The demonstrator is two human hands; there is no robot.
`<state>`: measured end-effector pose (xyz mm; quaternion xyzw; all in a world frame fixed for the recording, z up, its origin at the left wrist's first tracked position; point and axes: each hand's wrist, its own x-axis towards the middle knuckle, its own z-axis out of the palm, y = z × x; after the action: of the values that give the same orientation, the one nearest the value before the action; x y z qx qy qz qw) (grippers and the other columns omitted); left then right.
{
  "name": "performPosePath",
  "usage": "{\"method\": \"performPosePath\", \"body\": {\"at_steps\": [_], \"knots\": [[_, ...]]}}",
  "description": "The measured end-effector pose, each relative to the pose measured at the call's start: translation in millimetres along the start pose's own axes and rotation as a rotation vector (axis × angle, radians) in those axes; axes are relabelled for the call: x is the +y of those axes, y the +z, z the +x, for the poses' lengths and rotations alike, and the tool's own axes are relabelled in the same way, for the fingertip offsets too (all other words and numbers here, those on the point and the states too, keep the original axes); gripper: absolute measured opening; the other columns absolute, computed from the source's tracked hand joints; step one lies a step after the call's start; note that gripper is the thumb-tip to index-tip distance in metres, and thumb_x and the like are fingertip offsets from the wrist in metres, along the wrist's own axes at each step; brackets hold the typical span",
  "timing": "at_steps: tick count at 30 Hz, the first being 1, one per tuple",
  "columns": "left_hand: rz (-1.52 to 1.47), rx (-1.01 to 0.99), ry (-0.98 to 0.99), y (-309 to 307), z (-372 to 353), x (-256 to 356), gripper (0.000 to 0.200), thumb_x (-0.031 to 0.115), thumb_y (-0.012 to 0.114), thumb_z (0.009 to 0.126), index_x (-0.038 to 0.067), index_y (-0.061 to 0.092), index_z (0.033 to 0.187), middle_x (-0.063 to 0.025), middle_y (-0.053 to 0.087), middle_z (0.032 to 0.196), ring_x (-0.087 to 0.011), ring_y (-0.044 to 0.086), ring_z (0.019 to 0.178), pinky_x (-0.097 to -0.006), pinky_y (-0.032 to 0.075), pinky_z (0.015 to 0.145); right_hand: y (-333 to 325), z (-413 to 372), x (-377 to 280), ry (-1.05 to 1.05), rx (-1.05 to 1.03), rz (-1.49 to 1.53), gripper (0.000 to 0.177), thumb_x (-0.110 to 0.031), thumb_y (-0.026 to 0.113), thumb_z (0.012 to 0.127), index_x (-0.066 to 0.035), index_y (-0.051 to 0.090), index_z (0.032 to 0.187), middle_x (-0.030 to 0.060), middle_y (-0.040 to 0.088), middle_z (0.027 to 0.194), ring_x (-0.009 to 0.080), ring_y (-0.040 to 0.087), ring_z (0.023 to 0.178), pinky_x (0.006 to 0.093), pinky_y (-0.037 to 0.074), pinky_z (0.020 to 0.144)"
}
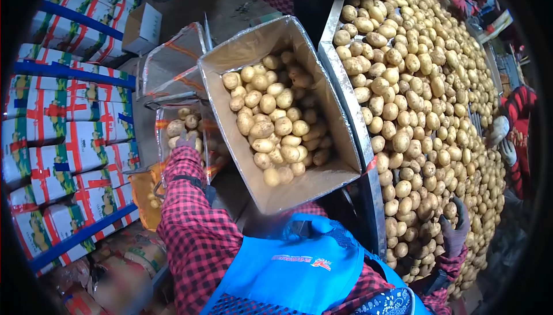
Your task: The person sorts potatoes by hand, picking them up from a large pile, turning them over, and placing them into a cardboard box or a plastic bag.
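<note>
My left hand (pixel 186 141), in a greyish glove, reaches into a lined crate of potatoes (pixel 175 128) at the left; its fingers are partly hidden among the potatoes. On the large sorting table, my right hand (pixel 455 228), in a dark glove, has its fingers curved around a potato (pixel 450 210). Between my two arms, an open cardboard box (pixel 271 195) stands tilted, with several potatoes (pixel 268 103) inside. It leans beside the metal edge (pixel 368 185) of the potato-covered table.
Stacked printed cartons (pixel 80 142) with blue straps fill the left side. An orange bag (pixel 147 194) holds potatoes below the crate. An empty lined crate (pixel 173 64) and an open carton (pixel 142 27) stand behind. At the right, a co-worker's gloved hands (pixel 504 141) are near the table.
</note>
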<state>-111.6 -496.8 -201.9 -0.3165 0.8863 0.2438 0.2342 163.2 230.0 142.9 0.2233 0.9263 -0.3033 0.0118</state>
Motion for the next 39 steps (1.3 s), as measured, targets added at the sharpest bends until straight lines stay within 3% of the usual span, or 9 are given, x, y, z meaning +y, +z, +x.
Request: {"method": "performPosePath", "body": {"at_steps": [6,10,13,15,26,29,33,37,39], "knots": [[0.309,0.161,0.007,12,13,-10,0.055,0.033,0.066,0.083,0.011,0.05,0.131,-0.0165,0.059,0.122,-0.031,0.058,0.11,-0.0411,0.046,0.096,5,13,-7,0.004,-0.032,-0.034,0.059,-0.012,0.071,0.073,0.0,0.053,0.128,0.0108,0.057,0.124,0.0212,0.052,0.117,0.0342,0.038,0.103],[-1.245,0.159,0.057,4,-38,-18,0.05,0.015,0.064,0.089,0.005,0.047,0.135,-0.0151,0.051,0.13,-0.0232,0.051,0.118,-0.0355,0.045,0.1,7,29,-32,-0.069,-0.092,-0.05,0.058,-0.014,0.071,0.075,0.001,0.053,0.128,0.011,0.057,0.123,0.0205,0.052,0.117,0.0341,0.037,0.103],[-0.664,0.303,0.217,-30,-132,-8,0.057,0.011,0.062,0.089,0.007,0.038,0.141,-0.0126,0.049,0.13,-0.0209,0.054,0.11,-0.0362,0.053,0.088,10,42,-39,-0.183,-0.128,-0.001,0.057,-0.012,0.069,0.076,0.002,0.052,0.129,0.0108,0.057,0.125,0.0205,0.052,0.118,0.0338,0.037,0.104],[-1.722,-0.042,0.436,-35,-166,-38,0.053,0.008,0.061,0.088,-0.001,0.041,0.136,-0.015,0.048,0.136,-0.0255,0.048,0.125,-0.0429,0.04,0.108,18,47,-39,-0.248,-0.144,0.042,0.057,-0.012,0.068,0.077,0.002,0.051,0.13,0.0108,0.057,0.125,0.0203,0.051,0.119,0.0337,0.037,0.104],[-1.565,0.149,0.462,-83,-380,-190,0.061,0.011,0.06,0.084,-0.002,0.038,0.139,-0.0154,0.044,0.137,-0.0291,0.048,0.124,-0.0423,0.041,0.107,30,4,-31,-0.4,-0.171,0.249,0.056,-0.009,0.069,0.077,0.002,0.053,0.129,0.0129,0.059,0.123,0.0218,0.054,0.117,0.0354,0.039,0.103],[-1.049,0.222,0.078,-44,-355,-294,0.056,0.013,0.059,0.083,-0.001,0.044,0.135,-0.014,0.051,0.128,-0.0264,0.049,0.123,-0.0375,0.042,0.104,21,-11,-21,-0.433,-0.124,0.122,0.055,-0.008,0.069,0.073,0.003,0.055,0.126,0.0131,0.061,0.12,0.0227,0.055,0.116,0.0357,0.04,0.102],[-0.824,0.259,0.156,-28,-344,-172,0.052,0.024,0.054,0.095,0.002,0.038,0.14,-0.0149,0.053,0.126,-0.0232,0.056,0.111,-0.0329,0.047,0.094,19,-42,-42,-0.385,-0.104,0.022,0.06,-0.012,0.069,0.067,-0.004,0.057,0.125,0.0133,0.063,0.121,0.0263,0.056,0.117,0.0369,0.04,0.103],[-1.492,-1.128,0.618,12,-365,32,0.053,0.027,0.048,0.099,0.004,0.031,0.144,-0.0147,0.053,0.123,-0.0177,0.057,0.105,-0.029,0.049,0.088,37,-58,-58,-0.42,-0.158,0.236,0.059,-0.017,0.074,0.07,-0.006,0.058,0.126,0.0162,0.064,0.115,0.0284,0.06,0.108,0.0369,0.045,0.095],[-1.439,-1.506,0.592,41,-420,121,0.058,0.034,0.047,0.099,0.005,0.027,0.146,-0.0167,0.05,0.129,-0.0227,0.056,0.109,-0.0339,0.049,0.091,43,-59,-69,-0.483,-0.183,0.294,0.057,-0.016,0.075,0.071,-0.007,0.059,0.125,0.0157,0.064,0.11,0.0277,0.062,0.102,0.037,0.048,0.09]]}}
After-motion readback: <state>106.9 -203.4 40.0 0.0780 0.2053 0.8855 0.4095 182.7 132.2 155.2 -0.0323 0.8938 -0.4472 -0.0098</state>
